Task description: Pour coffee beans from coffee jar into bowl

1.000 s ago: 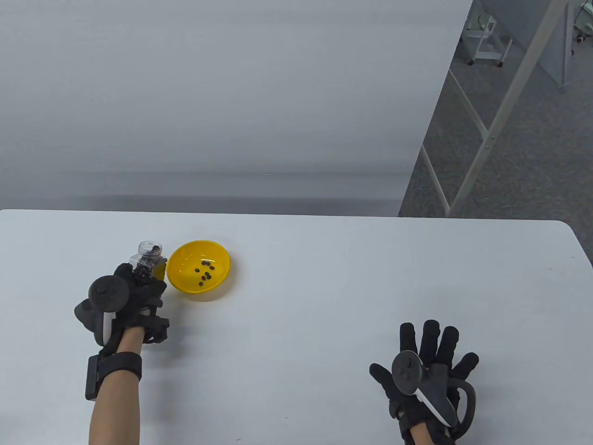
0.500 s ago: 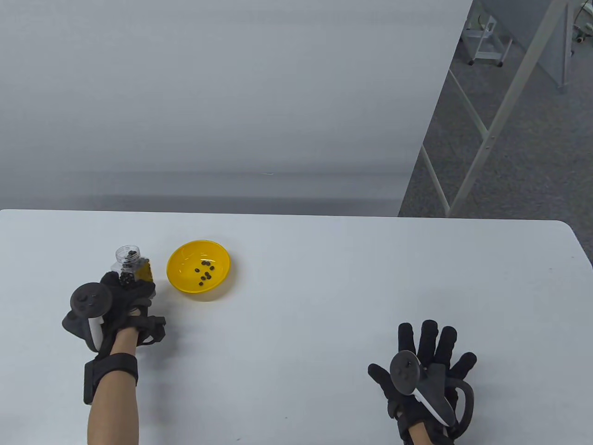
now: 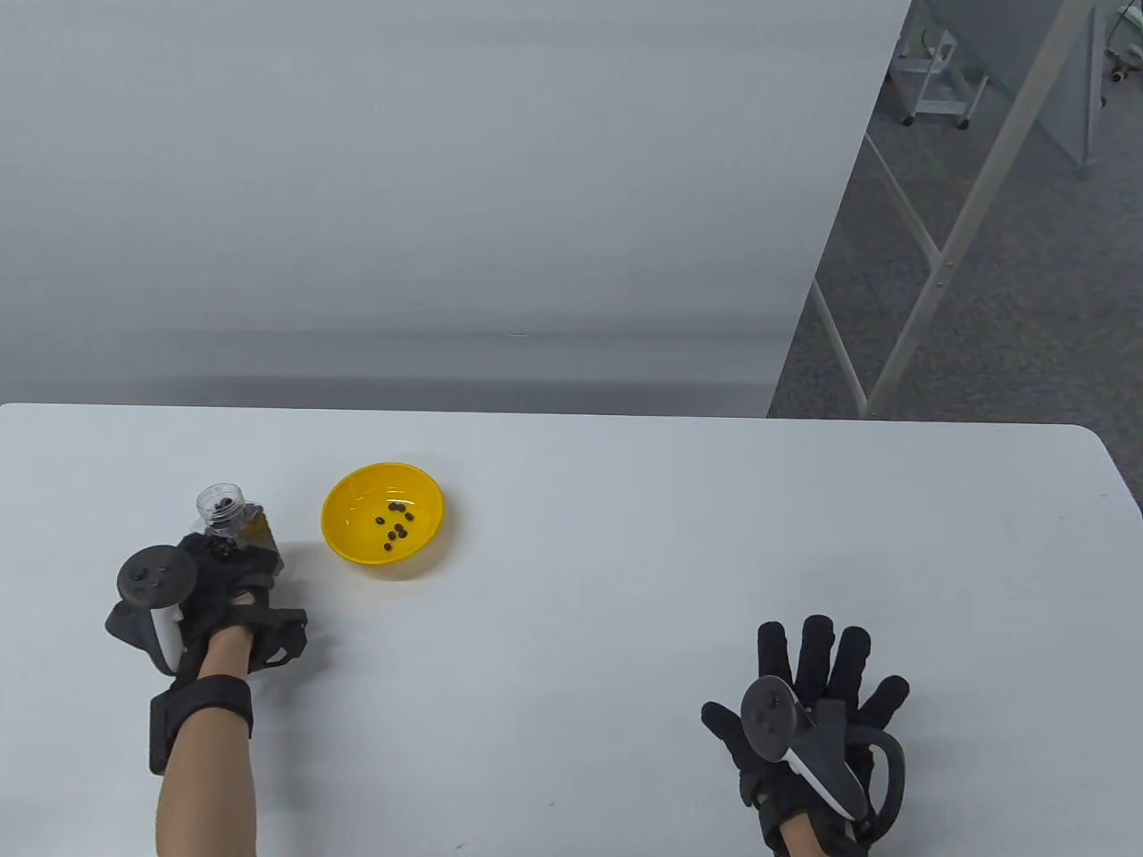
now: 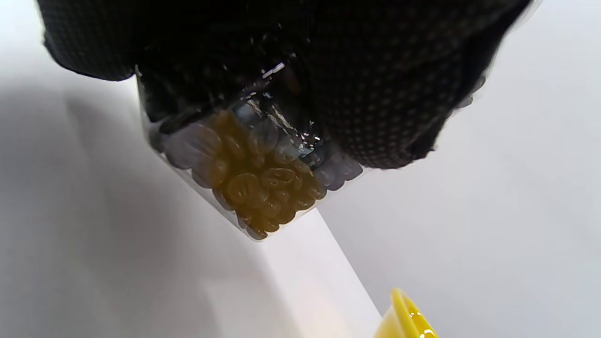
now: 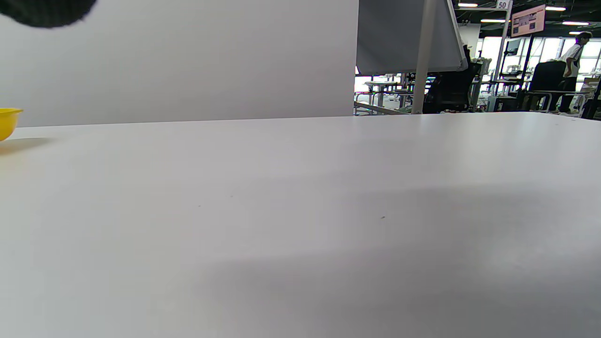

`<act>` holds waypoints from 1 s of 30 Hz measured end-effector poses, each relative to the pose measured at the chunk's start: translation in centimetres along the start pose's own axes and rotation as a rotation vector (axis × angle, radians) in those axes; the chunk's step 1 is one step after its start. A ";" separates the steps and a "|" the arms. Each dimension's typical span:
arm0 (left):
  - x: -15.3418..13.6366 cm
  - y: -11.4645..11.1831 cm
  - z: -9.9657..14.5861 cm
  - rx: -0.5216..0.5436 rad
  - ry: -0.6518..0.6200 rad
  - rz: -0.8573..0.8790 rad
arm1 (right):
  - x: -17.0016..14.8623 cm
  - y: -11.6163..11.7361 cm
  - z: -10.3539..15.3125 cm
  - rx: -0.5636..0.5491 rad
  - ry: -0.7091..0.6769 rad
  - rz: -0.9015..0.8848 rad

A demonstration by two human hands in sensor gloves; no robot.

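Observation:
A yellow bowl (image 3: 384,513) sits on the white table (image 3: 625,580) at the left, with several coffee beans in it. My left hand (image 3: 228,576) grips a clear, open coffee jar (image 3: 228,522) with dark beans inside, roughly upright, to the left of the bowl and apart from it. The left wrist view shows the jar's base (image 4: 253,188) full of beans under my gloved fingers (image 4: 375,94), with the bowl's rim (image 4: 408,317) at the bottom. My right hand (image 3: 817,687) lies flat on the table at the lower right with fingers spread, holding nothing.
The table's far edge (image 3: 536,412) runs behind the bowl, with a grey wall beyond. Metal frame legs (image 3: 938,259) stand off the table at the right. The bowl's edge (image 5: 7,122) shows at the far left of the right wrist view.
My left hand has moved the jar to the left, away from the bowl's rim, and a little lower. My right hand has shifted very slightly left.

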State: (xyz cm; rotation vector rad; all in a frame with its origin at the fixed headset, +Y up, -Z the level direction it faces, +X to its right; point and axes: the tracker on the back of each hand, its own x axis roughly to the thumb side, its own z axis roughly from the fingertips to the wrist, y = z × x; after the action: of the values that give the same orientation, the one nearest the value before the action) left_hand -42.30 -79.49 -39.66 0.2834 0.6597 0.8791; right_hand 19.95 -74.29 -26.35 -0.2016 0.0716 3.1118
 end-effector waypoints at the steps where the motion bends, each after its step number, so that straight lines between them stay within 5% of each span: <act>1: -0.1 0.0 -0.1 0.002 0.003 -0.002 | 0.0 0.0 0.0 0.001 -0.001 0.001; 20: -1.5 0.5 -0.7 -0.034 0.080 -0.129 | 0.6 0.3 -0.1 0.014 -0.003 0.017; 30: -0.4 2.9 1.4 0.019 -0.050 -0.264 | 0.5 0.1 0.1 0.004 -0.015 0.002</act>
State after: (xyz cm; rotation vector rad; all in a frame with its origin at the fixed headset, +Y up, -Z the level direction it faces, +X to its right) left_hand -43.39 -77.96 -37.05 0.2281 0.6425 0.6114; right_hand 19.40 -74.40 -26.32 -0.1777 0.0771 3.1142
